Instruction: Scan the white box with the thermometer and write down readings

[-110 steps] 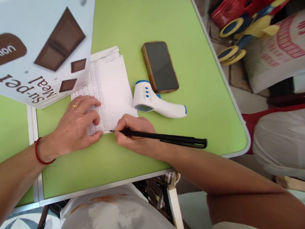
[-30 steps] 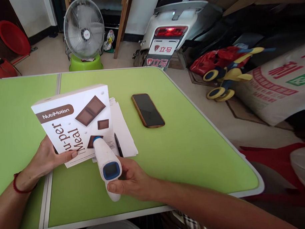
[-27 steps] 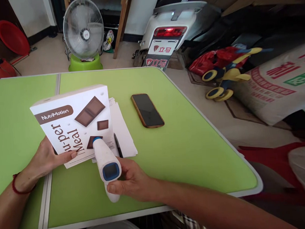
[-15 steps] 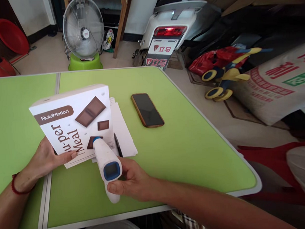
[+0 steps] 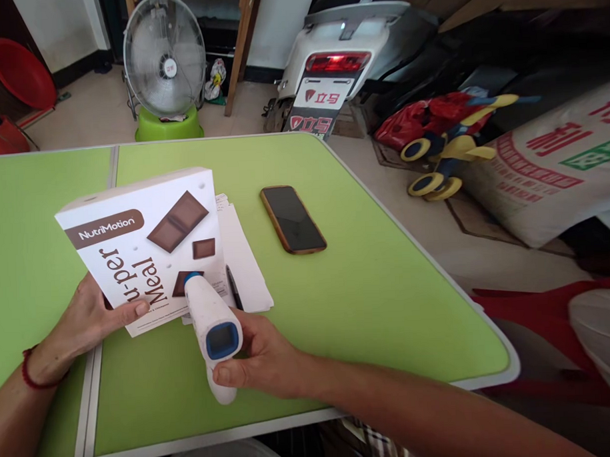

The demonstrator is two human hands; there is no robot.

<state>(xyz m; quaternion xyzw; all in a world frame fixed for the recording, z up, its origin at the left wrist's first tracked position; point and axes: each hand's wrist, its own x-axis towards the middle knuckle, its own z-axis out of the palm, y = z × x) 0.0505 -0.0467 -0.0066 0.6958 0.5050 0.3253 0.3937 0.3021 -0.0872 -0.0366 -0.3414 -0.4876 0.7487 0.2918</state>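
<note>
The left hand (image 5: 85, 323) is propping the white meal box (image 5: 143, 251) upright, fingers closed on its lower left corner, so the printed face is turned toward the wearer. Just right of that grip, the right hand (image 5: 262, 363) is wrapping its fingers around the handle of a white infrared thermometer (image 5: 211, 328), its nozzle almost touching the box's lower right corner, its display facing up, as if for reading. Behind the nozzle, paper sheets (image 5: 243, 264) and a black pen (image 5: 233, 289) are lying flat; farther right, a phone (image 5: 293, 219) is resting on the green folding table (image 5: 387, 292). Beyond are standing a fan (image 5: 163, 57), a scooter (image 5: 343, 54) and a printed sack (image 5: 553, 173).
</note>
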